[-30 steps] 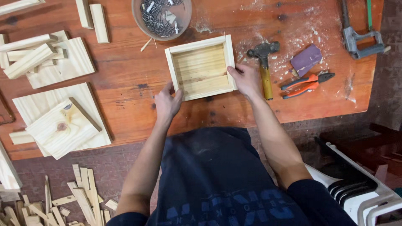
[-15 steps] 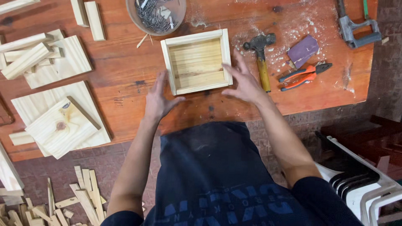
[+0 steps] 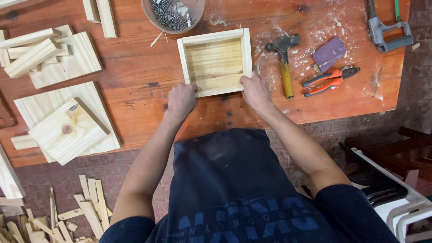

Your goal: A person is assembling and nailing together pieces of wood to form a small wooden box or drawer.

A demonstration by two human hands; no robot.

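On the orange-brown workbench (image 3: 135,90), just in front of the person, sits a shallow square wooden tray (image 3: 215,61) of pale pine, open side up and lying flat. Half a second ago both hands were lifted off with fingers spread in the air; now they are back down on the tray's near edge. The left hand (image 3: 181,99) is curled against the near left corner and the right hand (image 3: 254,90) closes over the near right corner, fingers bent onto the rim, so the tray is steadied or gripped between them again. Just right of it lies a hammer (image 3: 283,60) with a yellow handle, then a purple sanding block (image 3: 329,53) and orange pliers (image 3: 329,81). Behind the tray stands a tub of nails (image 3: 173,13); cut pine boards (image 3: 67,123) lie well to the left.
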